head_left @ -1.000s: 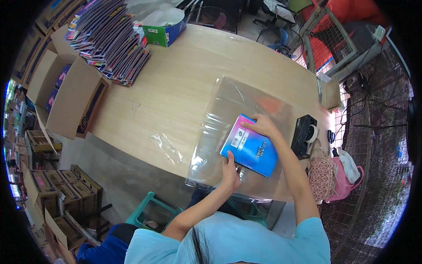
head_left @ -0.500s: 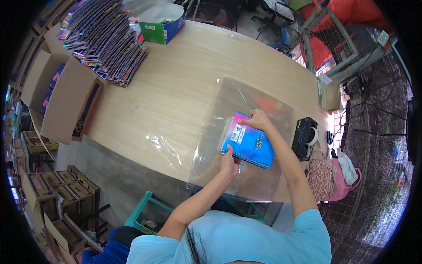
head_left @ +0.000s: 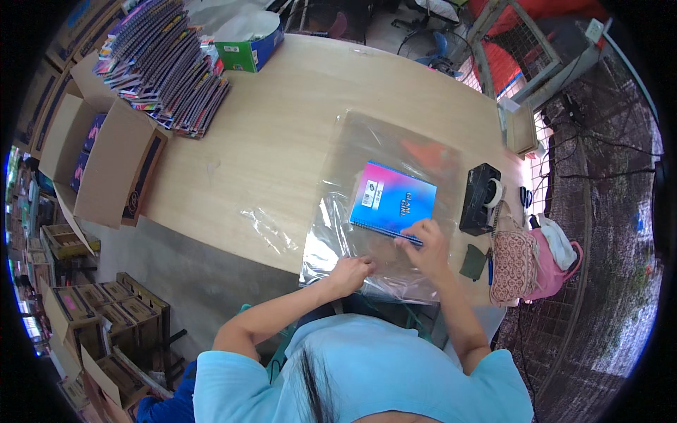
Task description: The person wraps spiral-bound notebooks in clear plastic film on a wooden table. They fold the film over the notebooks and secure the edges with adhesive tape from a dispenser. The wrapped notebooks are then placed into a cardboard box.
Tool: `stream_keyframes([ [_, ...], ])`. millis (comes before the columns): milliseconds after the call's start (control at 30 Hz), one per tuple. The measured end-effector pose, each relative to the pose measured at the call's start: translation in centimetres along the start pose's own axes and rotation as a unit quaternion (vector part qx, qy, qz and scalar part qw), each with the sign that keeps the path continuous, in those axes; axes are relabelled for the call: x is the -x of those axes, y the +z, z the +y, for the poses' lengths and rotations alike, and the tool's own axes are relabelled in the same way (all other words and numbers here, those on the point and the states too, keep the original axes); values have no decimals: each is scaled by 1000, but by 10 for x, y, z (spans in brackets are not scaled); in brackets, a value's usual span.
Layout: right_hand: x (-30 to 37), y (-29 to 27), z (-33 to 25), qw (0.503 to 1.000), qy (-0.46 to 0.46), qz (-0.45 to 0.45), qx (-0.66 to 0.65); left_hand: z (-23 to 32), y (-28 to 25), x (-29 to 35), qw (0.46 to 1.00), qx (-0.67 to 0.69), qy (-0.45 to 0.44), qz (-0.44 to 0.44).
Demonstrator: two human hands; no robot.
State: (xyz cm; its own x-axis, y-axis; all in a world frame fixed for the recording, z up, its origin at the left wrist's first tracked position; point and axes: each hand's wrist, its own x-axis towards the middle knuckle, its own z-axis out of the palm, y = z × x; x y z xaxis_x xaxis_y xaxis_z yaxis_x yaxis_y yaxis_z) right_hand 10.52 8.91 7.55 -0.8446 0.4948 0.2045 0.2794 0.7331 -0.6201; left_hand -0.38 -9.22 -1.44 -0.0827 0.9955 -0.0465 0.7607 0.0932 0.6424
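Observation:
A spiral notebook (head_left: 395,201) with a pink-to-blue cover and a white label lies flat on large clear plastic sheets (head_left: 381,134) at the table's near side. At its lower right corner is my right hand (head_left: 428,248), fingers bent and closed together against the spiral edge. My left hand (head_left: 352,275) is below the notebook, near the sheets' front edge. Its fingers are pinched together on the plastic, which creases and shines beside them. Exactly how much plastic it holds is hidden under the fingers.
Tall piles of spiral notebooks (head_left: 166,70) stand at the far left, near an open cardboard box (head_left: 113,169) and a green-blue box (head_left: 240,56). On the right are a black tape dispenser (head_left: 478,201), scissors (head_left: 525,197), a patterned pouch (head_left: 513,271) and a pink bag (head_left: 553,264). Crumpled plastic (head_left: 271,229) lies left.
Both hands have moved from the notebook's sides toward me. The notebook, held before, now rests on the plastic. My left hand has dropped to the sheets' front edge, my right to the lower corner.

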Motion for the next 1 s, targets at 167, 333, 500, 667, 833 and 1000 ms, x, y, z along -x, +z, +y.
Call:
stream_keyframes([
  [167,46,1,-30,994,-30,-74,75,18,-34,-24,995,38,-78,44],
  [333,84,34,20,977,76,-96,175,6,-36,-33,992,65,-47,96],
  [500,70,53,-44,976,-26,108,188,13,-47,-44,985,67,-152,44],
  [667,69,45,6,969,-6,190,156,20,-55,-37,982,73,-158,77],
  [833,62,0,-9,974,-57,172,138,73,-70,-15,943,-202,61,259],
  [1000,49,-71,37,974,56,42,216,-3,-121,-37,990,-141,9,18],
])
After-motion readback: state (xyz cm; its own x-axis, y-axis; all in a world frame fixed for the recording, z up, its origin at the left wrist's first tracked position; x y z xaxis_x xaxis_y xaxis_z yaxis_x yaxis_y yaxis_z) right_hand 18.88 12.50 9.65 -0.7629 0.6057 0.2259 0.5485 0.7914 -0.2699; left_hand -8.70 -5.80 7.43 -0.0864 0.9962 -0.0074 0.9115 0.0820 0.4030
